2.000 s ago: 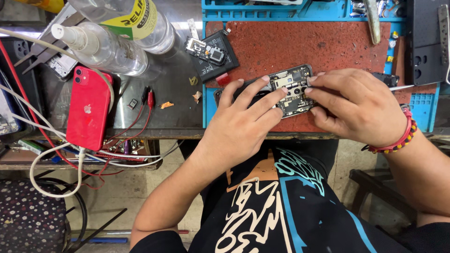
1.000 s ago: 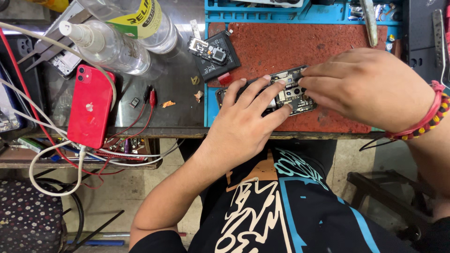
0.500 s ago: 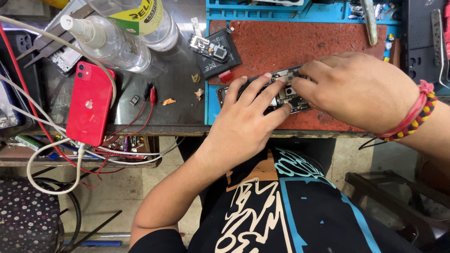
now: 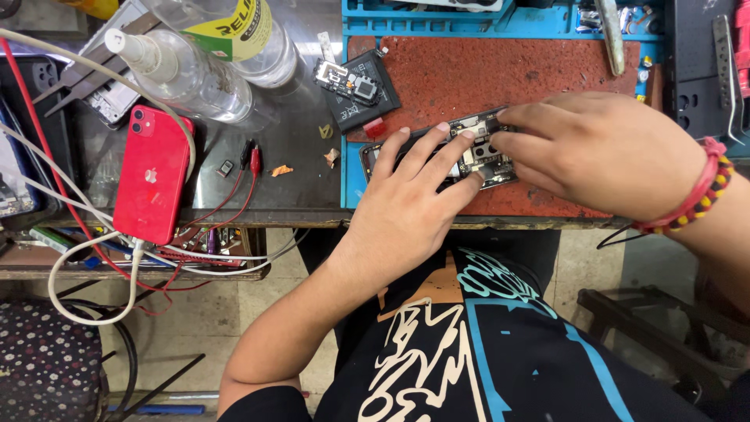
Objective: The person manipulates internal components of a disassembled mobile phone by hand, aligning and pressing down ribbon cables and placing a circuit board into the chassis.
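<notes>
Lying under both hands, opened phone (image 4: 476, 156), left hand (image 4: 414, 203) spread flat, right hand (image 4: 601, 152) seemingly pinching it

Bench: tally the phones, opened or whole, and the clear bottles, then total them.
Phones: 2 (red phone, opened phone under both hands)
Clear bottles: 2 (spray bottle, labelled bottle)
Total: 4
</notes>
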